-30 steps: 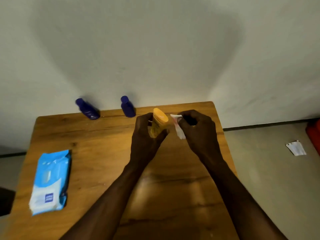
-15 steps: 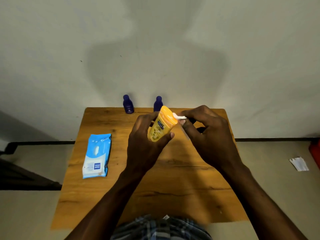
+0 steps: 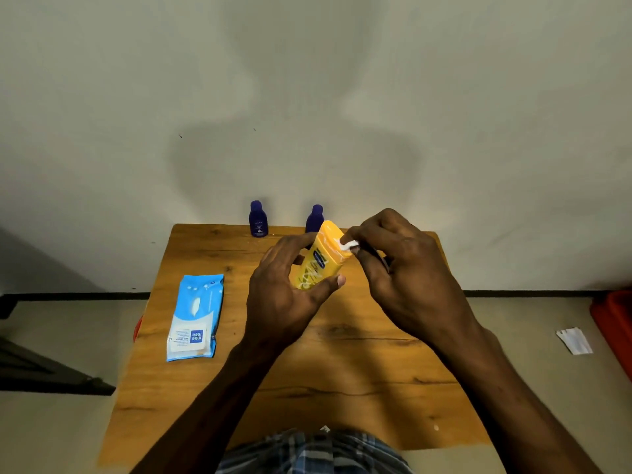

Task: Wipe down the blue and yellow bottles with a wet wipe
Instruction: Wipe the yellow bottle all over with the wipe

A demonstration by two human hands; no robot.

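The wooden table (image 3: 342, 371) stands against the wall, and on its left part lies the pack of wet wipes (image 3: 195, 318), flat and apparently closed. At the far edge two blue bottles stand upright, well apart from each other: the left blue bottle (image 3: 257, 219) is in full view, and the right blue bottle (image 3: 315, 218) is partly hidden behind the yellow one. Neither hand touches them, and I cannot tell from here if they are already wiped.

The left hand (image 3: 284, 295) is curled around the lower part of the yellow bottle (image 3: 319, 256) and holds it tilted above the table, the cap end pointing away. The right hand (image 3: 403, 268) is closed in a pinch on a small piece of white wet wipe (image 3: 348, 245), which presses against the upper side of the yellow bottle near the cap.

In my judgement the wiping of the yellow bottle is in progress and only its top part is being treated now. The lower body, under the left hand's fingers, probably remains, and perhaps the two blue bottles too.
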